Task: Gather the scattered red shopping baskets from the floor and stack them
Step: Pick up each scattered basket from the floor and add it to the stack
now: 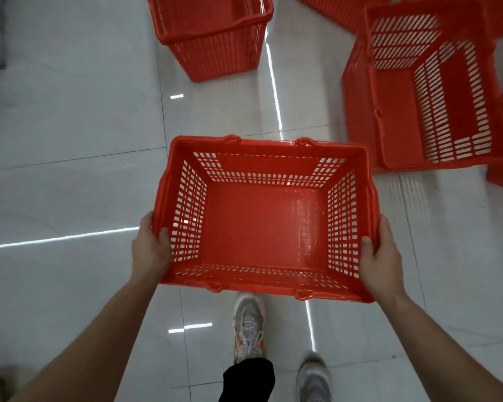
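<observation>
Red basket (263, 224) — slatted walls, hands gripping ends

The glossy white tiled floor (70, 140) bears a grey forward sneaker (248, 323) and a blurred rear sneaker (314, 380), with a black trouser leg (249, 380) overlapping the forward sneaker's heel.

We held a red slotted plastic shopping basket (262, 227) level and upright above the floor (70, 140). Our left hand (150, 248) and right hand (381, 253) gripped its short ends, and its handles were folded along the rim. A second red basket (215, 44) stood upright ahead. A third red basket (404, 111) sat to the right, mouth toward us.
</observation>
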The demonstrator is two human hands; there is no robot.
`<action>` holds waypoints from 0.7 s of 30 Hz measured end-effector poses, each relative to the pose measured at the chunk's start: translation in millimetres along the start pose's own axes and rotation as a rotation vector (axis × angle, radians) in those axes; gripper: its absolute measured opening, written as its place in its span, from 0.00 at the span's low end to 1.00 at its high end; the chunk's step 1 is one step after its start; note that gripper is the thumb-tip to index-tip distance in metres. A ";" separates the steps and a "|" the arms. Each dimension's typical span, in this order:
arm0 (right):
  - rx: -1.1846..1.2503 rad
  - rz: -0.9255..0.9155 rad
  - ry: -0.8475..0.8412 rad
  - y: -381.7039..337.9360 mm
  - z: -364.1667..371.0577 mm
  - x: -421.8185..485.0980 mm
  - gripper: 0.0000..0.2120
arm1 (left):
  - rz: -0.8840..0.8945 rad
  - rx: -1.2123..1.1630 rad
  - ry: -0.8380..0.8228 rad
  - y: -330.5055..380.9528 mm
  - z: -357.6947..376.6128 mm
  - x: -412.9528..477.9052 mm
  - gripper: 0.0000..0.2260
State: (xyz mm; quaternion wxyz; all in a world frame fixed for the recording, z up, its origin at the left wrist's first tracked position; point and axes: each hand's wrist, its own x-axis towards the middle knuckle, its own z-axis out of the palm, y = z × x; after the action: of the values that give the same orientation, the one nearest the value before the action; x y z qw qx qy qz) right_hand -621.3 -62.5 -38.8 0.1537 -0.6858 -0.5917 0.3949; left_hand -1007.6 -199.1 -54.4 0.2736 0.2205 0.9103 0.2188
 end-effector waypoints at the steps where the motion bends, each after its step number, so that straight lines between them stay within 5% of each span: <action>1: 0.002 -0.009 -0.021 -16.6 -7.4 -0.7 0.22 | -0.016 -0.012 0.007 3.4 -17.7 -6.6 0.20; 12: 0.010 -0.243 -0.042 -318.0 -109.5 72.4 0.24 | -0.150 -0.269 0.228 157.2 -228.8 -11.5 0.20; 21: 0.032 -0.404 -0.085 -491.0 -172.4 200.6 0.23 | -0.257 -0.490 0.372 314.1 -301.7 38.0 0.19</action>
State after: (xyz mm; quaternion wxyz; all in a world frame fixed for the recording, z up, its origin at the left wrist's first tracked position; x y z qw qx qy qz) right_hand -837.9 292.9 332.4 0.2155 -0.5332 -0.7169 0.3941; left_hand -1127.1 -9.6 321.0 0.1731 -0.0120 0.8853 0.4315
